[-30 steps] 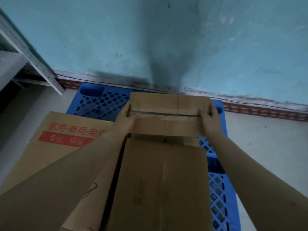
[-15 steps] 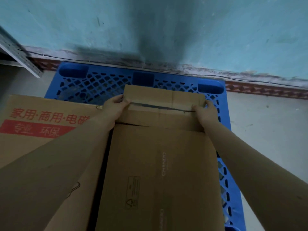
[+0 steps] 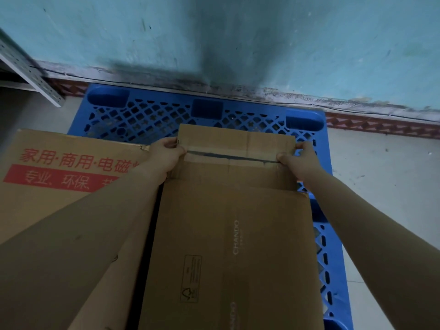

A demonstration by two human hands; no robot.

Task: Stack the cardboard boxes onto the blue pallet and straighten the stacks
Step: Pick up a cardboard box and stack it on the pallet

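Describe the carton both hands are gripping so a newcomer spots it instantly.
Start at the blue pallet by the teal wall. The plain carton reaches nearest that wall, gripped at both side edges by the left hand and right hand. Unlike the red-lettered box on its left and the CHANDO box overlapping its near end, it shows no print, just a dark slit across.

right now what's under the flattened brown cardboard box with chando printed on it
A plainer flattened brown cardboard box pokes out from under its far edge, gripped by the left hand and right hand. The blue plastic lattice pallet shows beyond. Anything else beneath is covered.
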